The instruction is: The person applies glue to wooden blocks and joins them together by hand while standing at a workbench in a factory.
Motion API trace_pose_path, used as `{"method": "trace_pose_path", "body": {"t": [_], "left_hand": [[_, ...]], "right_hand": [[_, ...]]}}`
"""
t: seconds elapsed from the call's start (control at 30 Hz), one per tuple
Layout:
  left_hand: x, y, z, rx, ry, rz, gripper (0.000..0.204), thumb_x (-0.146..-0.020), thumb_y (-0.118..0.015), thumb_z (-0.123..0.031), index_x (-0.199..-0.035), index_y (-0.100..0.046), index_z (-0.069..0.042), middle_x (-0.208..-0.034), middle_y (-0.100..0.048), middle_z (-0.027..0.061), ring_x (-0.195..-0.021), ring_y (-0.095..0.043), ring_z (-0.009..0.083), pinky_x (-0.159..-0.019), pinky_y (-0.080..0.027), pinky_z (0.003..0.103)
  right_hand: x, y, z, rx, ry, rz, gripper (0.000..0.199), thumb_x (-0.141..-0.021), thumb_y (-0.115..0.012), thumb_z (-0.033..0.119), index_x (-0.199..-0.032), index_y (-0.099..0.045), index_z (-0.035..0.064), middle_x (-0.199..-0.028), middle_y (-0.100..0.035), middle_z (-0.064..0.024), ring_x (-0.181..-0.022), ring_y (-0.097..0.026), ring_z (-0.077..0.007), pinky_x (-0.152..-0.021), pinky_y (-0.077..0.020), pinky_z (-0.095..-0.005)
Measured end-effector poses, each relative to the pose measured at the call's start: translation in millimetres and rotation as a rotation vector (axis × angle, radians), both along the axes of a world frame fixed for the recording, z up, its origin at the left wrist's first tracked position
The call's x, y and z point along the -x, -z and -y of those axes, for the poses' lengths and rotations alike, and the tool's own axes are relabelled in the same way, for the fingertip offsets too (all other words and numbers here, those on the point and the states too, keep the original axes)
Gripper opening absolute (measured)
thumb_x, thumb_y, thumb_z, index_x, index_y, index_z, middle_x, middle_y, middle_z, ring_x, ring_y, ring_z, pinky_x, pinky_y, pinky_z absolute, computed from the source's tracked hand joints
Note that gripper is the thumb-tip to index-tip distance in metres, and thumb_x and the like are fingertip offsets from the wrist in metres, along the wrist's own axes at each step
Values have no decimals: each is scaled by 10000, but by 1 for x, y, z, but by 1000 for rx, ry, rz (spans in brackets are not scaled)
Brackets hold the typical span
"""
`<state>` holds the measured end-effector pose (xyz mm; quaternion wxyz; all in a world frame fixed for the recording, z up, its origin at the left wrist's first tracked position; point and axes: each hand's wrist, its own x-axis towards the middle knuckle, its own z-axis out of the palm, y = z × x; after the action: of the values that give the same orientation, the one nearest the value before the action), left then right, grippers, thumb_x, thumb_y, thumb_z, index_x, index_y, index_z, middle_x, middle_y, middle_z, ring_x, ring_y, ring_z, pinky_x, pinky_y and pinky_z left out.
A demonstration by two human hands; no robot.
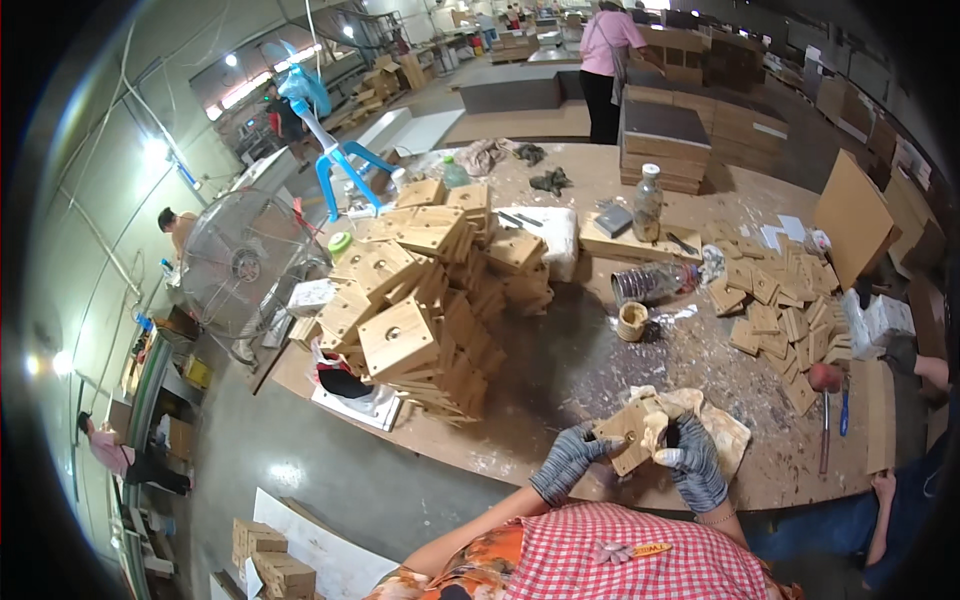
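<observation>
My left hand [572, 466], in a grey knitted glove, grips the left edge of a small wooden plate [622, 436] with a round hole in it. On the plate's right side, my right hand [697, 466], gloved the same way, is closed on a whitish cloth [655, 424] pressed against the wood. A stained cream rag [727, 432] lies on the workbench [560, 400] just behind the right hand. To the left rises a large stack of similar wooden plates [400, 340].
Beyond my hands stand a small glue-smeared cup [632, 321], a plastic bottle on its side [645, 284] and an upright bottle [648, 205]. Loose wooden pieces [775, 300], a red-headed mallet [825, 378] and a blue-handled tool [845, 412] lie right. A fan [245, 265] stands left.
</observation>
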<state>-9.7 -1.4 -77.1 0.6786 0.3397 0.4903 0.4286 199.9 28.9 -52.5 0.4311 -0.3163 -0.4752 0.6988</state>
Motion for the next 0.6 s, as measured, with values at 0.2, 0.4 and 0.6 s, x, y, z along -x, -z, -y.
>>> {"method": "trace_pose_path", "body": {"t": [0.2, 0.4, 0.6], "left_hand": [[-11, -8, 5, 132, -167, 477, 371, -854, -694, -210, -1149, -616, 0, -988, -664, 63, -842, -613, 120, -775, -525, 276], [-6, -21, 4, -57, -84, 12, 376, -871, -678, -210, -1148, -610, 35, -976, -657, 43, -851, -601, 95, -741, -527, 244], [-5, -20, 4, -109, -122, 3, 376, -857, -694, -158, -1166, -607, 38, -993, -674, 60, -866, -598, 91, -742, -514, 245]], "right_hand": [[9, 2, 7, 112, 11, -137, 691, -750, -712, 245, -1328, -417, 5, -1203, -544, -89, -1102, -548, -206, -944, -471, -315], [-1, 35, 4, -331, 216, 347, 480, -857, -626, 214, -1256, -496, -20, -1187, -556, -78, -1083, -540, -182, -923, -461, -299], [14, -6, 1, -61, 152, 20, 452, -821, -689, 134, -1251, -573, 55, -1124, -627, -57, -1098, -544, -163, -944, -457, -288]]}}
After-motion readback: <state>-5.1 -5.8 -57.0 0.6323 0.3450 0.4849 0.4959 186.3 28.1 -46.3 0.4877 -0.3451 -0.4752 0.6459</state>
